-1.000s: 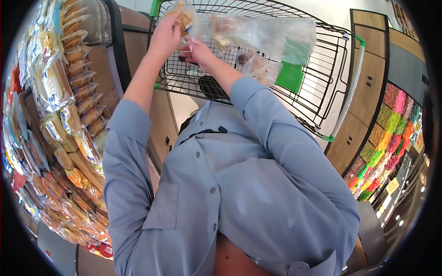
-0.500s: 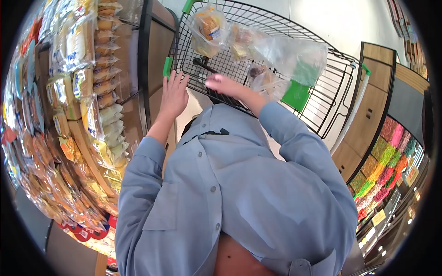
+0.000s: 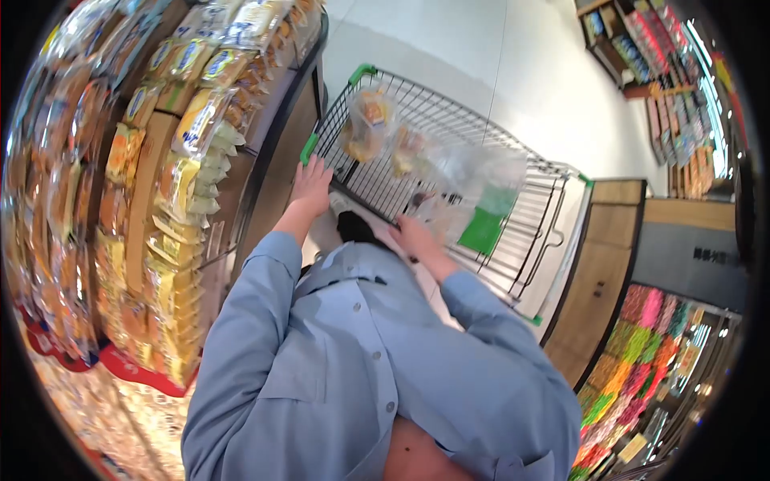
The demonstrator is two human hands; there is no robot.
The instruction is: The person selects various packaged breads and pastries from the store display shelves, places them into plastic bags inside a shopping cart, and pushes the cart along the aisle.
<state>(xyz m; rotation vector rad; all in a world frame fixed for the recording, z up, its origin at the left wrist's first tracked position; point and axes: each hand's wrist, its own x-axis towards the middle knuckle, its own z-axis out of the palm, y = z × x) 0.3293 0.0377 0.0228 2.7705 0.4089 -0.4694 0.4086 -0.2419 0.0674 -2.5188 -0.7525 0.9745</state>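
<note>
The left hand (image 3: 310, 186) has its fingers extended and slightly spread, gripping nothing, their tips just beside a green plastic corner on the shopping cart (image 3: 377, 183). The right hand (image 3: 419, 243) is bent at the near long rim; whether its fingers are closed around the wire cannot be told.

The cart is in front of the body, beyond both hands. Its long axis slants from upper left to lower right, the handle (image 3: 561, 255) at the right end and the green-cornered end at the left. Its basket is thin black wire woven into a straight-sided grid, widening towards the handle.

Inside, at the far left, is a crinkled clear bag of bread (image 3: 370, 120); near it sits another pale food bag (image 3: 409, 151). Filmy, glossy plastic (image 3: 469, 170) spreads towards the handle, over part of a flat, smooth green panel (image 3: 483, 231).

Outward, shiny wrapped loaves fill the shelf (image 3: 152, 192) on the left; a wood-grain cabinet (image 3: 597, 276) stands right, and smooth pale floor tiles (image 3: 425, 36) lie beyond.
</note>
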